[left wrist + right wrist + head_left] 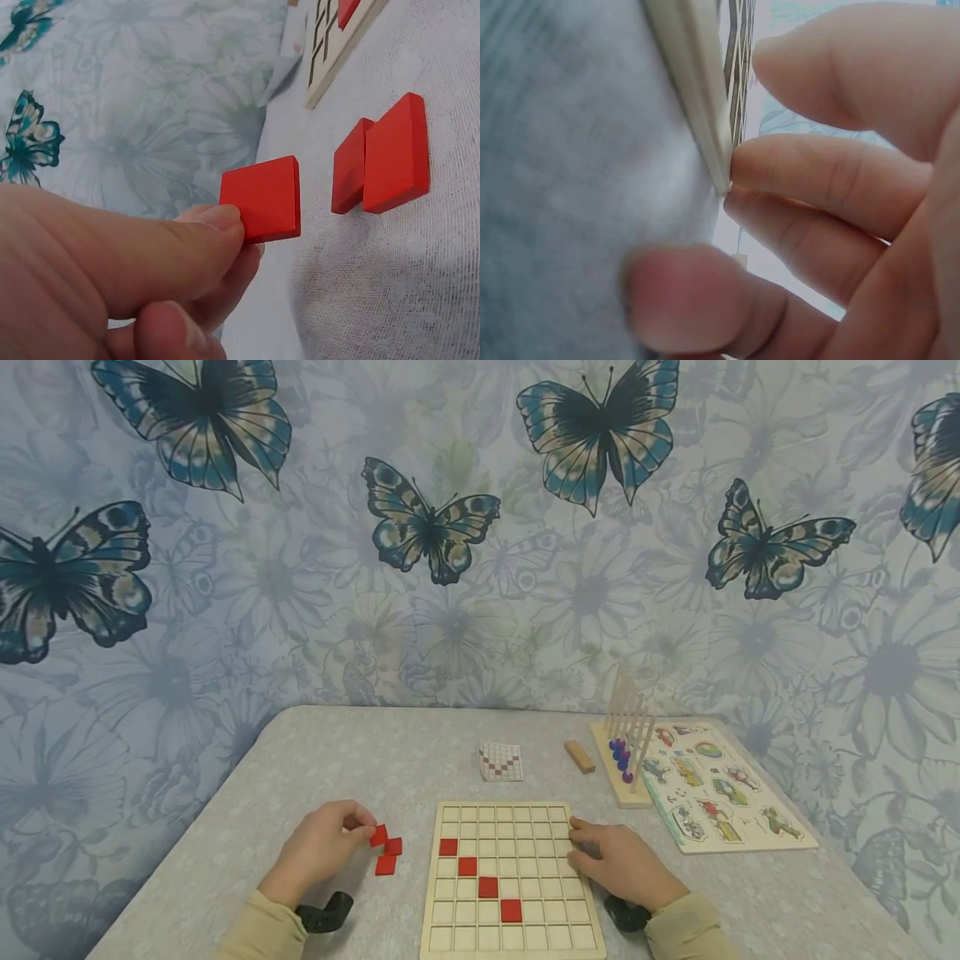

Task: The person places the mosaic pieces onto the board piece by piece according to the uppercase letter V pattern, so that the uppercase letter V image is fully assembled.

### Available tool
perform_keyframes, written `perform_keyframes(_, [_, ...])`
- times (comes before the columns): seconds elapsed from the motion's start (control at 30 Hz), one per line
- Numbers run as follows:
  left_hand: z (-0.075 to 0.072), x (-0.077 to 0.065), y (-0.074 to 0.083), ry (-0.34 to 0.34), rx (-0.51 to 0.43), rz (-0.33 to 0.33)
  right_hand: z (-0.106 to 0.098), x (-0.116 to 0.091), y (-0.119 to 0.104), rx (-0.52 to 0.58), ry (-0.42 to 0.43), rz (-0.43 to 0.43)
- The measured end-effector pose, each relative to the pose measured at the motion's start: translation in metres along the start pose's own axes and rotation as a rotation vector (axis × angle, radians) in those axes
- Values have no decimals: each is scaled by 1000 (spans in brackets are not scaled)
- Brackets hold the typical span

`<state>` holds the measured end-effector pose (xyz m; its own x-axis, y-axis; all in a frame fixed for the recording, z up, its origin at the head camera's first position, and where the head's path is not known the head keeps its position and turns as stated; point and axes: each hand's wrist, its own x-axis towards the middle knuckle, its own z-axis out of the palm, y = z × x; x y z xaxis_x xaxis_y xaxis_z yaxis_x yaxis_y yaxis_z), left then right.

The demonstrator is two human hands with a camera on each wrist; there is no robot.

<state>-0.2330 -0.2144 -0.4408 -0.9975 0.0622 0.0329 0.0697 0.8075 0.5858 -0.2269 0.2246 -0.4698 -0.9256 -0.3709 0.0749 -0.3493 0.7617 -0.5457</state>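
Observation:
My left hand (321,845) pinches a red square tile (262,199) between thumb and fingers, just left of the board. In the left wrist view, the tile is tilted up with its face showing. Two more red tiles (397,157) lie close together on the tablecloth beside it. A pale wooden grid board (551,866) lies in front of me, with several red tiles (488,887) set in its cells along a descending diagonal. At the board's right edge rests my right hand (622,862), its fingertips (754,161) touching the rim and its fingers relaxed.
Behind the board lies a small grid pattern card (501,762). A wooden block (580,757) is to its right, then a peg stand (633,795) with upright rods and blue and purple beads. A picture puzzle board (787,842) lies at the far right. A butterfly-patterned wall (450,643) backs the table.

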Motion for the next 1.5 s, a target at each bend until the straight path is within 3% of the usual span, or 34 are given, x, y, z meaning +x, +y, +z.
perform_keyframes(0.2, [5,2,6,19,-28,21,1,0,3,-10,6,7])
perform_keyframes(0.4, [19,-4,29,2,-132,13,1,1,6,-36,0,1])
perform_keyframes(0.87, [53,-15,75,-249,-316,251,0,1,5,13,-25,-9])
perform_keyframes(0.97, [62,-17,90,-275,-315,271,-1,1,5,28,-20,-18])
perform_keyframes(1.17, [81,-18,116,-256,-235,276,0,4,8,40,-25,-16])
perform_keyframes(1.5, [106,-13,140,-262,-175,296,-2,4,9,36,-10,-10])
